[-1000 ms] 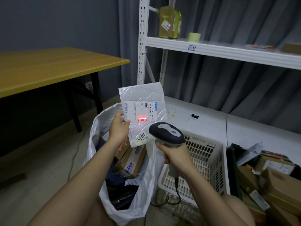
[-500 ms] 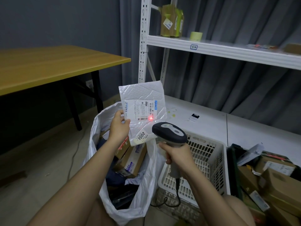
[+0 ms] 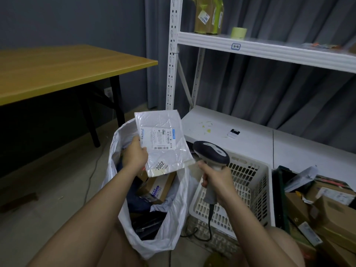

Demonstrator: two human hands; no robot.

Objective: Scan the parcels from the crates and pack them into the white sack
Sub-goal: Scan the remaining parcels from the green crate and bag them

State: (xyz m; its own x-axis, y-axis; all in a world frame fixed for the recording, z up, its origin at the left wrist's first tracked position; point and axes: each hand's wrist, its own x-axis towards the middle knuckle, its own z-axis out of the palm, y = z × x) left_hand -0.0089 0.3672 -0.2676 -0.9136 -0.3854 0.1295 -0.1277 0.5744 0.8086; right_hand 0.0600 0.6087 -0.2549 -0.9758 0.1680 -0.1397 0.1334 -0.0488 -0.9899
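Note:
My left hand (image 3: 134, 156) grips a white bubble mailer (image 3: 163, 141) by its left edge, label facing me, tilted over the mouth of the white sack (image 3: 171, 224). The sack stands open on the floor between my knees and holds cardboard boxes (image 3: 156, 187) and dark bags. Just right of the mailer, my right hand (image 3: 216, 178) grips the handle of a grey and black barcode scanner (image 3: 211, 152). No red light shows on the label.
A white slatted crate (image 3: 256, 182) stands right of the sack. Further right a dark crate (image 3: 279, 191) holds several cardboard parcels (image 3: 327, 209). White shelving (image 3: 269, 51) rises behind, with a box and tape roll. A wooden table (image 3: 63, 70) stands at the left.
The scanner's red light on the label has gone out. My left hand has lowered and tilted the mailer toward the sack's mouth. The scanner has drifted slightly right.

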